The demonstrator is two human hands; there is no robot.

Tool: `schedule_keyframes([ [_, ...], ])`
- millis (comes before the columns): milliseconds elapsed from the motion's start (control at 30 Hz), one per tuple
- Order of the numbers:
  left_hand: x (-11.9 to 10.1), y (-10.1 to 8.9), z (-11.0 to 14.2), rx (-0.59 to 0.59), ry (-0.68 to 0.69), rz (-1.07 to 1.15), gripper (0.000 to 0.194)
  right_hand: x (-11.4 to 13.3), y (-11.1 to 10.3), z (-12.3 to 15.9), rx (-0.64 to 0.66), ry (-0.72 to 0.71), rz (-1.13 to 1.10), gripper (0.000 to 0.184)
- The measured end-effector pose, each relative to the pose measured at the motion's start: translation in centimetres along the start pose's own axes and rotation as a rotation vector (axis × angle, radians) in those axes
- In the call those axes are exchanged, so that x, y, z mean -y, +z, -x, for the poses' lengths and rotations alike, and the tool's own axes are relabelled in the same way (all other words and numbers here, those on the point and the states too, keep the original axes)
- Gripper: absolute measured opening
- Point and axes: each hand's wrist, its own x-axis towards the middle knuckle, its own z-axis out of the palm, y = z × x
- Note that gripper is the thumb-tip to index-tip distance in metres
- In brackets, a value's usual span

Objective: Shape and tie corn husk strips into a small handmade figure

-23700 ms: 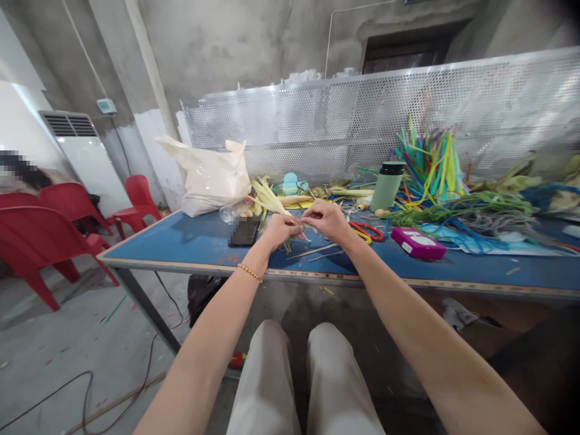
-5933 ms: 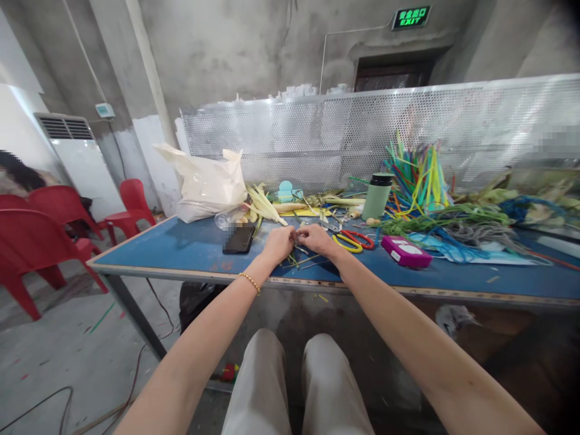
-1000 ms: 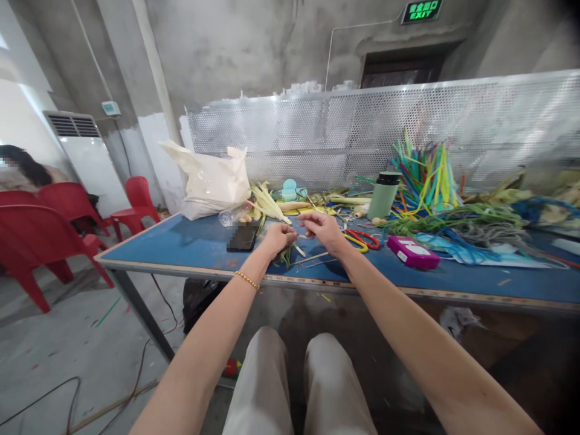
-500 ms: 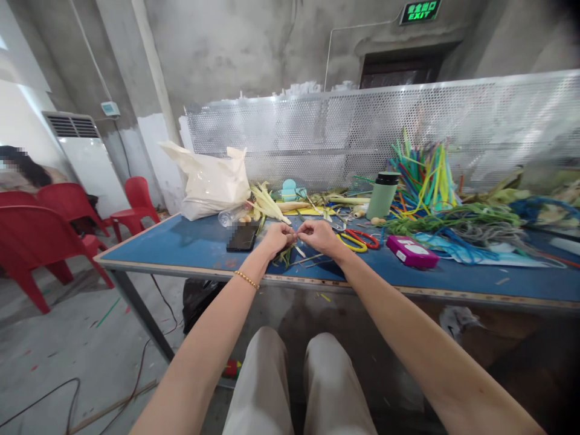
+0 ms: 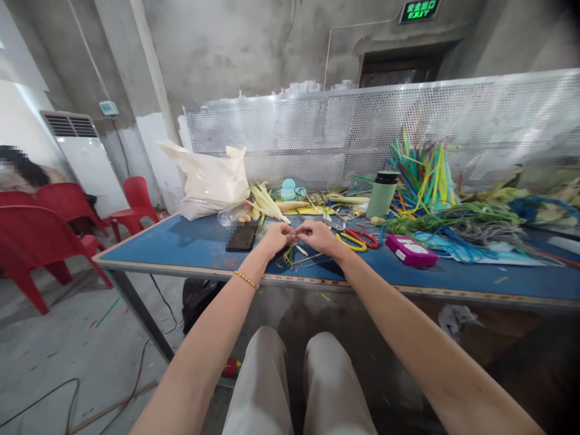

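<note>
My left hand (image 5: 277,237) and my right hand (image 5: 319,236) meet fingertip to fingertip just above the blue table (image 5: 190,248). Both pinch a small bundle of thin green and pale strips (image 5: 294,255) whose loose ends trail down onto the table under the hands. The part held between the fingers is too small to make out. A gold bead bracelet (image 5: 246,279) sits on my left wrist.
A black phone (image 5: 241,236) lies left of the hands, yellow and red scissors (image 5: 357,240) and a magenta box (image 5: 411,251) to the right. Behind stand a cream bag (image 5: 211,179), green flask (image 5: 381,194), coloured strips (image 5: 423,169) and a perforated metal screen (image 5: 362,130). Red chairs (image 5: 36,238) stand left.
My right hand, lifted and apart from the left a second ago, has come back down so both hands' fingertips meet on the strips. The view has barely shifted.
</note>
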Motion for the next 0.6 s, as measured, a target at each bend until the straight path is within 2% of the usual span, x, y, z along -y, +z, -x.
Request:
schedule_keyframes([
  [200,-0.17,0.00,0.03,-0.062,-0.045,0.019,0.016,0.05,-0.11,0.21,-0.056,-0.057,0.017,0.008],
  [333,-0.04,-0.11,0.08,-0.103,-0.070,0.009,0.018,0.17,0.00,0.24,-0.014,-0.096,-0.011,0.007],
  [600,-0.65,0.17,0.45,-0.077,-0.027,-0.058,0.018,0.01,-0.24,0.12,-0.004,-0.006,-0.016,0.012],
])
